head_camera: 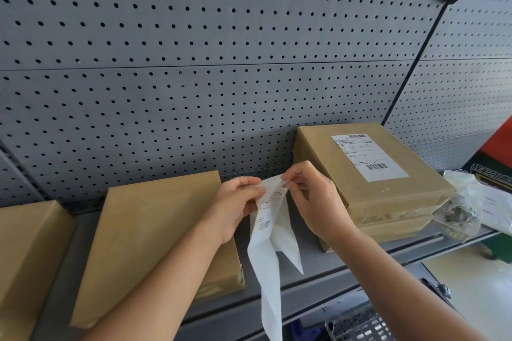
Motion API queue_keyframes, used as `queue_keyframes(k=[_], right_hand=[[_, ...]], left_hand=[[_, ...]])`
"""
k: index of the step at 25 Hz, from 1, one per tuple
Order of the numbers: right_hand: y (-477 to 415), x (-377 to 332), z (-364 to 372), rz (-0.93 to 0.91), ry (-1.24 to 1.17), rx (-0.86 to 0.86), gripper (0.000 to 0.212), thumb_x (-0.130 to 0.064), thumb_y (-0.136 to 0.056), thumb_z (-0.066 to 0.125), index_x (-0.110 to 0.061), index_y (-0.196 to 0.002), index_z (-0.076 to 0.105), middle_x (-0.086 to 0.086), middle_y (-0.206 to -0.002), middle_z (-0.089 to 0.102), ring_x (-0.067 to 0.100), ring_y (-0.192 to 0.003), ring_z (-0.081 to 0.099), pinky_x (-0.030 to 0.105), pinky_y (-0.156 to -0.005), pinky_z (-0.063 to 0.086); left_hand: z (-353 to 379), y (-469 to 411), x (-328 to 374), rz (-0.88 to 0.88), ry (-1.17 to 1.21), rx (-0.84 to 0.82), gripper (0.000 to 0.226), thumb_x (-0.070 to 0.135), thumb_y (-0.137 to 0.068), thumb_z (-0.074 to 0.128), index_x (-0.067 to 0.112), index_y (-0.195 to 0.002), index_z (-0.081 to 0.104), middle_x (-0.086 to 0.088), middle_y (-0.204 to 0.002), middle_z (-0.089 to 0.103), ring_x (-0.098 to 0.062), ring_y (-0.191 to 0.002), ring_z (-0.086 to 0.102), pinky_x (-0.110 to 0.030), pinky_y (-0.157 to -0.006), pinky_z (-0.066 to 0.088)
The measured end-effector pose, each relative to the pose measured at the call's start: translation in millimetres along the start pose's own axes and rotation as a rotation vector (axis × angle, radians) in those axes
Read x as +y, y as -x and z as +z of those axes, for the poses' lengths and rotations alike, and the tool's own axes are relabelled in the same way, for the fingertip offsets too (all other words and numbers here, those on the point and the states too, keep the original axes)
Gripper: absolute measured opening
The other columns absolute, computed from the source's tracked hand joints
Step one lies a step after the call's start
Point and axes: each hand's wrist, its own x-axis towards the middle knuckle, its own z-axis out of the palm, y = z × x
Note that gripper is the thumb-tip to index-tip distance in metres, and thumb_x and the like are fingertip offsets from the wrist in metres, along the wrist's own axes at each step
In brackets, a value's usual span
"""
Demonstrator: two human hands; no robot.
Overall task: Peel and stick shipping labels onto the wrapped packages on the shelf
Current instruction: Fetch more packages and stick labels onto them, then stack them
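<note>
Both hands hold a white shipping label strip (267,232) above the grey shelf (310,271). My left hand (238,205) pinches its upper left edge. My right hand (313,196) pinches the top corner, and the sheet splits into two hanging layers below. A brown wrapped package (155,232) without a label lies under my left forearm. To the right, a stack of two brown packages (371,191) carries a stuck label (368,156) on top. Another unlabelled brown package (25,252) sits at the far left.
A grey pegboard wall (194,63) backs the shelf. Crumpled clear plastic bags (465,207) lie at the shelf's right end beside a red and green box (496,158). A metal wire basket (360,327) sits below the shelf edge.
</note>
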Motion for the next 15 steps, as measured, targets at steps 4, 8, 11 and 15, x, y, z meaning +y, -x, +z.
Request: queue_keyframes(k=[4,8,11,15], right_hand=[[-1.5,-4.4,-7.5,-0.016,-0.021,0.069,0.017,0.001,-0.094,0.060,-0.015,-0.097,0.059,-0.012,-0.096,0.066,0.005,-0.092,0.065,0.024,-0.081,0.055],[-4.1,-10.2,-17.4,-0.046,-0.050,0.134,0.017,0.004,-0.093,0.059,-0.012,-0.098,0.060,-0.003,-0.096,0.067,0.008,-0.091,0.065,0.024,-0.082,0.053],[-6.8,-13.8,-26.0,-0.054,-0.049,0.189,0.018,0.003,-0.094,0.059,-0.014,-0.098,0.059,0.000,-0.098,0.068,0.010,-0.092,0.065,0.024,-0.082,0.053],[-10.0,-19.3,-35.1,-0.075,-0.042,0.244,0.015,0.003,-0.094,0.058,-0.011,-0.100,0.059,0.000,-0.096,0.067,0.009,-0.090,0.064,0.023,-0.080,0.051]], left_hand=[[3.3,-3.5,-3.1,0.143,-0.279,0.112,0.021,0.003,-0.088,0.074,0.016,-0.102,0.065,-0.015,-0.102,0.071,-0.022,-0.080,0.068,-0.025,-0.063,0.056],[3.0,-14.2,-7.4,0.305,-0.617,0.162,0.023,0.000,-0.086,0.071,0.019,-0.097,0.066,-0.005,-0.095,0.065,-0.017,-0.075,0.059,-0.031,-0.064,0.052],[3.3,-23.5,-13.3,0.314,-0.855,0.192,0.023,0.000,-0.089,0.066,0.023,-0.094,0.068,-0.002,-0.104,0.067,-0.019,-0.082,0.061,-0.037,-0.068,0.054],[8.8,-25.2,-20.1,0.350,-1.148,0.152,0.028,-0.002,-0.096,0.053,0.016,-0.109,0.069,-0.004,-0.113,0.059,-0.020,-0.093,0.058,-0.031,-0.073,0.052]])
